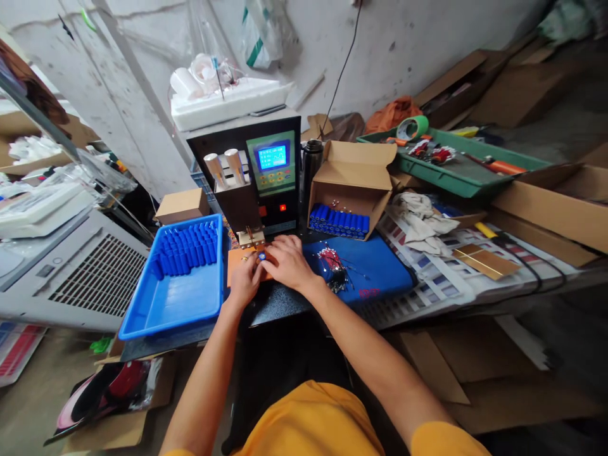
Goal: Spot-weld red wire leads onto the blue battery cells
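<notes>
Under the electrodes (251, 237) of a spot welder (275, 212), a blue cylindrical battery cell (262, 256) points one end toward me. My left hand (244, 278) is closed on the cell from the left, thumb and fingers pinched at its side. From the right, my right hand (288, 263) closes over the same cell, with fingers bent near the electrode tips. Any small part between the fingers is hidden. Both hands are above an orange pad (234, 261) on the dark worktop (275, 304).
At left stands a blue tray (173, 310) with rows of blue cells. A cardboard box (356, 155) of blue cells sits right of the welder. Small red-and-black wired parts (332, 266) lie on a blue pad (380, 266). A green tray (475, 180) is farther right.
</notes>
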The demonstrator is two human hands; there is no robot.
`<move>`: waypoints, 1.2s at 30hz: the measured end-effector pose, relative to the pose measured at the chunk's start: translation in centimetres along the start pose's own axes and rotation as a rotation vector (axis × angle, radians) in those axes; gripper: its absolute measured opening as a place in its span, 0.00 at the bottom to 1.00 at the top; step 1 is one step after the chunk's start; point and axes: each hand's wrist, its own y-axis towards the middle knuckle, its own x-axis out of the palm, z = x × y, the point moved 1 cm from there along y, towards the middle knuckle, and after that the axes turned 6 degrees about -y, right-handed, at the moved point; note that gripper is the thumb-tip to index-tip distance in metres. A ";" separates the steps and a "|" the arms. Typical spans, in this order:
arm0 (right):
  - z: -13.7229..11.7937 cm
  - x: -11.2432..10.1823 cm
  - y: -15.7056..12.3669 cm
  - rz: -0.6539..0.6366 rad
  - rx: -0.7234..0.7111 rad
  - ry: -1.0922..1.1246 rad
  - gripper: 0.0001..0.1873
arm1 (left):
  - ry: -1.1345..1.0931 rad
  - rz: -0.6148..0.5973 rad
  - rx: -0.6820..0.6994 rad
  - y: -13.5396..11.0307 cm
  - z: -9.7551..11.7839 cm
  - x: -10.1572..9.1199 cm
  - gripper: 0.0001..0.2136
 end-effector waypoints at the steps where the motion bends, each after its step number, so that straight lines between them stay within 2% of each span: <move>1: -0.1 0.2 0.0 -0.037 -0.016 0.003 0.09 | -0.005 -0.013 0.014 -0.1 0.0 0.0 0.14; 6: -0.2 0.7 -0.7 -0.127 0.007 -0.015 0.09 | -0.011 -0.016 -0.040 -0.7 0.1 0.0 0.18; 9: 1.3 0.2 -1.5 -0.034 0.089 0.032 0.09 | -0.025 -0.012 -0.095 -0.9 0.4 0.1 0.20; 12: 4.9 -1.5 -2.0 0.140 0.233 0.032 0.11 | -0.004 0.013 -0.083 -1.0 0.8 0.1 0.18; 15: 9.4 -3.2 -1.8 0.255 0.353 -0.079 0.13 | 0.041 0.034 -0.066 -1.0 1.0 0.3 0.16; 19: 14.4 -3.7 -0.8 0.212 0.400 -0.217 0.13 | 0.060 0.039 -0.040 -0.9 1.0 0.5 0.14; 22: 16.6 -2.8 -0.2 0.146 0.424 -0.256 0.12 | 0.065 0.033 -0.003 -0.9 0.9 0.5 0.13; 29: 18.1 -1.8 -0.3 0.129 0.419 -0.264 0.13 | 0.079 0.030 -0.014 -0.9 1.2 0.4 0.13; 32: 17.9 -2.3 -1.1 0.203 0.404 -0.217 0.15 | 0.067 0.030 -0.026 -0.9 1.2 0.3 0.13; 36: 17.1 -3.1 -3.3 0.322 0.491 -0.138 0.18 | 0.038 0.033 -0.035 -0.9 1.2 0.1 0.14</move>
